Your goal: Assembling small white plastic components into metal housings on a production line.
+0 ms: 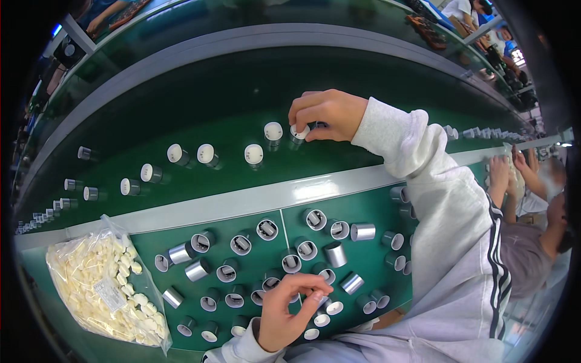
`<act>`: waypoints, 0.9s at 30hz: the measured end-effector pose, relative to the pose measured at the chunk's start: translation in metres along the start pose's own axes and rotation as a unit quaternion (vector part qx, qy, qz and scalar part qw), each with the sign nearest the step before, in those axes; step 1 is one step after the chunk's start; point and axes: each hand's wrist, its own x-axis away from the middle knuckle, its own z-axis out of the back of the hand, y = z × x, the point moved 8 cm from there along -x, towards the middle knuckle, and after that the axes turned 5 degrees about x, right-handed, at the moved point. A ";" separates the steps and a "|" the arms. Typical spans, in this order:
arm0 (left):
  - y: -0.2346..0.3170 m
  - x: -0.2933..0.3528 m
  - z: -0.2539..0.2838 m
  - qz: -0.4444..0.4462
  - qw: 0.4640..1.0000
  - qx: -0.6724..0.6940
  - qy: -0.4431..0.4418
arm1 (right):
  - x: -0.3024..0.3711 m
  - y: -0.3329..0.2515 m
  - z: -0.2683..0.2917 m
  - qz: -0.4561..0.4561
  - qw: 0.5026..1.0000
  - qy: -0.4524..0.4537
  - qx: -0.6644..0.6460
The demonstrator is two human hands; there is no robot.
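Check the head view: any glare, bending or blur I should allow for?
Head view: glare whitens part of the near rail; head view: the far rail arches from fisheye distortion; head view: the right hand looks reasonably sharp, while the distant cylinders at far left blur together.

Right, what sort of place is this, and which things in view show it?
Probably a factory assembly line: white-topped cylinders are spaced along a green conveyor-like strip, metal cylinders crowd the worktable beside it, and a clear bag of pale parts lies there too.
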 end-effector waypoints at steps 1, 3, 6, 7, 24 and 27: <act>0.001 0.000 -0.002 -0.002 1.000 -0.004 -0.007 | 0.001 0.000 0.000 -0.001 1.000 -0.001 0.001; 0.002 0.000 -0.004 -0.004 1.000 -0.007 -0.014 | 0.002 -0.002 0.002 0.013 0.999 0.013 0.032; 0.001 0.000 -0.004 0.003 1.000 -0.007 -0.018 | 0.002 -0.001 -0.001 0.026 0.998 0.030 0.051; 0.000 0.000 -0.005 0.005 1.000 -0.007 -0.021 | 0.002 -0.001 -0.001 0.027 0.998 0.030 0.051; 0.062 0.023 0.016 -0.200 0.959 0.163 0.114 | 0.058 -0.235 0.067 0.034 0.981 0.192 0.014; 0.067 0.039 0.003 -0.211 0.962 0.170 0.039 | 0.071 -0.266 0.070 0.027 0.969 0.240 0.040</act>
